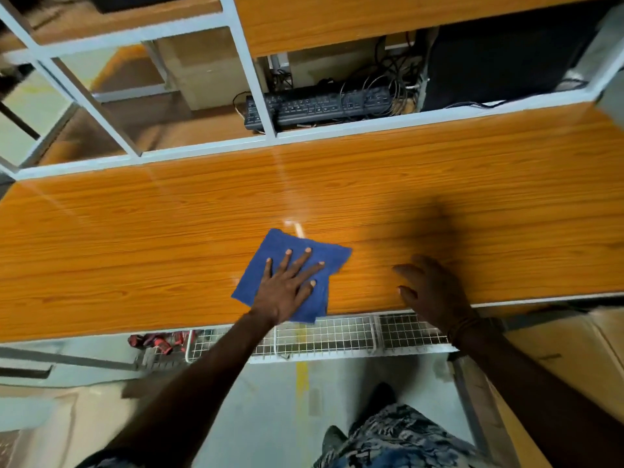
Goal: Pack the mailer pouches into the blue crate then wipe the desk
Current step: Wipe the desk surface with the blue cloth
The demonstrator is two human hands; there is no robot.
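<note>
Since no pouches lie on the desk (439,170) and the crate is out of view, I judge the packing part finished and the wiping part in hand.

My left hand (287,285) lies flat on the blue cloth (280,244), fingers straight and spread, palm down. I hold it that way so the pressure goes over a wide patch of cloth and the cloth moves with the hand instead of bunching. It is pressed, not pinched; no finger curls round an edge. The cloth appears folded double, with a second layer showing at its near corner, which gives a thicker pad under the palm. It sits near the front edge of the desk, roughly mid-width, one corner close to the lip.

My right hand (435,292) is over the desk just right of the cloth, well apart from it, fingers loosely open and holding nothing. That hand is blurred and in shadow, so whether it rests on the wood for balance or hovers above it I cannot tell. I take it to be a brace while I lean in.

Beyond the desk, a white frame (216,146) divides it from the next bay, where a black keyboard (320,106) lies among tangled cables (395,82). Below the front edge hangs a wire basket (324,336).

Most of the wood to the left, to the right and at the back is out of the cloth's present reach and will need long strokes.
</note>
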